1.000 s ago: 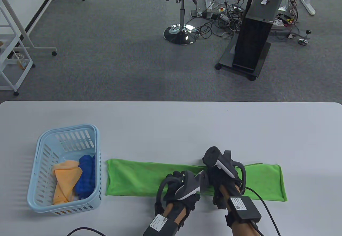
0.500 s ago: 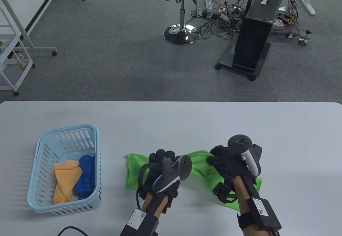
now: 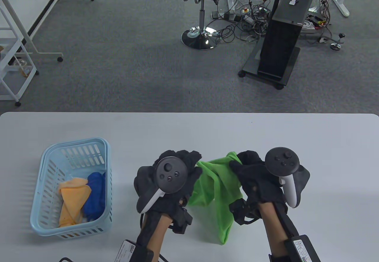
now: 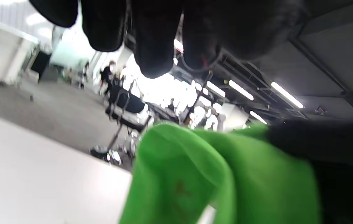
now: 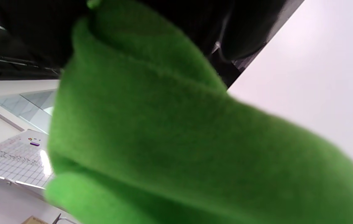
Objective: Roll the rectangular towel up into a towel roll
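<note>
The green towel (image 3: 217,185) is off the table, bunched and hanging between my two hands, its lowest tip near the table's front edge. My left hand (image 3: 189,162) holds its left part and my right hand (image 3: 242,161) grips its upper right part; both are raised, trackers facing up. In the left wrist view my gloved fingers (image 4: 151,46) hang above the green towel (image 4: 195,180). The right wrist view is almost filled by the green towel (image 5: 179,140), held close under the glove. How the fingers lie on the cloth is mostly hidden.
A light blue basket (image 3: 74,143) stands at the table's left, holding an orange cloth (image 3: 71,196) and a blue cloth (image 3: 94,193). The grey table (image 3: 296,143) stretches right and back. Beyond its far edge are carpet, an office chair and a black stand.
The towel lay flat in a long strip a second ago. Both hands gathered it, lifted it off the table and turned their backs upward; it now hangs bunched between them.
</note>
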`<action>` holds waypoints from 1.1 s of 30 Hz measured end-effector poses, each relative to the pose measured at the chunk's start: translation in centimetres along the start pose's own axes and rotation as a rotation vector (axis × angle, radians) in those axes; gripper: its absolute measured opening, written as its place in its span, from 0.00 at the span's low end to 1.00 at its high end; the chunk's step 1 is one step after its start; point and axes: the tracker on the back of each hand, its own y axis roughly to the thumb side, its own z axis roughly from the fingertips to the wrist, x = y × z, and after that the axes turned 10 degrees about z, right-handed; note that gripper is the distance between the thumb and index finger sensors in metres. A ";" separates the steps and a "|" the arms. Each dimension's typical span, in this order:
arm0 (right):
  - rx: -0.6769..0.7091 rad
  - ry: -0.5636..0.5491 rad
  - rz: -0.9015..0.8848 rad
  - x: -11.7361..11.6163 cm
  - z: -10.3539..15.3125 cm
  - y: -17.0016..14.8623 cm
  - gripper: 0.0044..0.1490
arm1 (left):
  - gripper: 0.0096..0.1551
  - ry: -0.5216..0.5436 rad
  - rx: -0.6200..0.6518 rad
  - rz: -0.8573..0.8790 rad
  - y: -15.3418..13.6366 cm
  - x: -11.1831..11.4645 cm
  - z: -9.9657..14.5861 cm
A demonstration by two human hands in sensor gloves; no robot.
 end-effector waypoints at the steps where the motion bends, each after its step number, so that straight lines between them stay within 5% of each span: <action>1: 0.001 0.005 -0.014 0.0 0.1 -0.1 0.33 | 0.47 -0.073 0.000 0.006 0.3 1.1 -0.5; 3: 0.001 0.019 -0.082 0.2 0.4 -0.4 0.33 | 0.60 -0.188 0.046 -0.005 0.7 2.8 -1.5; 5: -0.001 0.029 -0.157 0.7 0.5 -0.9 0.33 | 0.64 -0.227 0.083 -0.041 1.3 4.6 -2.5; 6: -0.003 0.037 -0.167 1.0 0.4 -1.2 0.33 | 0.62 -0.223 0.064 -0.083 1.6 5.1 -2.8; 10: 0.012 -0.046 -0.030 2.9 0.1 -2.6 0.34 | 0.28 -0.058 0.098 -0.249 2.7 4.8 -3.3; 15: 0.087 0.090 0.045 2.9 0.3 -2.1 0.61 | 0.25 -0.091 0.084 -0.217 3.9 3.8 -4.0; 19: 0.268 0.123 0.215 2.6 0.7 -0.3 0.67 | 0.25 -0.094 0.079 -0.218 4.0 3.1 -4.0; 21: 0.308 0.163 0.358 2.1 0.7 0.3 0.63 | 0.25 -0.097 0.079 -0.174 3.6 2.8 -4.0; 24: 0.309 0.092 0.392 1.9 0.6 0.8 0.33 | 0.25 -0.117 0.063 -0.138 2.7 2.3 -3.7; 33: 0.289 0.080 0.443 2.1 1.3 2.1 0.30 | 0.34 -0.150 0.038 -0.172 1.8 0.3 -3.1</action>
